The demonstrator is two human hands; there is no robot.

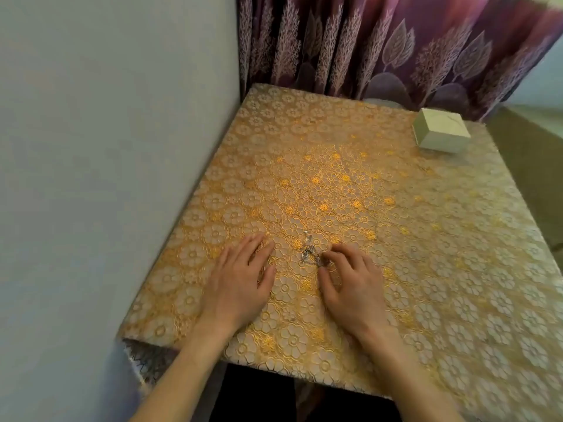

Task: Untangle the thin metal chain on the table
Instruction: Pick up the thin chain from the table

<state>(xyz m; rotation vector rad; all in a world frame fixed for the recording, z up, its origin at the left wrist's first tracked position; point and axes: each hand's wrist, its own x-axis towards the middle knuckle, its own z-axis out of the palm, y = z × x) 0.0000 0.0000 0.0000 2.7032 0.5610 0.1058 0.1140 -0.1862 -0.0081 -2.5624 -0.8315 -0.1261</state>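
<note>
A thin silvery chain (308,250) lies bunched in a small tangle on the gold flower-patterned tablecloth (335,184), between my two hands. My left hand (240,281) rests flat on the cloth just left of the chain, fingers straight and spread, not touching it. My right hand (350,281) sits just right of the chain with its fingers bent; the fingertips meet the tangle's right end at the cloth. Whether they pinch the chain or only touch it is too small to tell.
A small white box (440,134) stands at the table's far right corner. A grey wall (106,147) runs along the table's left edge, and a purple leaf-patterned curtain (396,47) hangs behind the table. The table's near edge is below my forearms.
</note>
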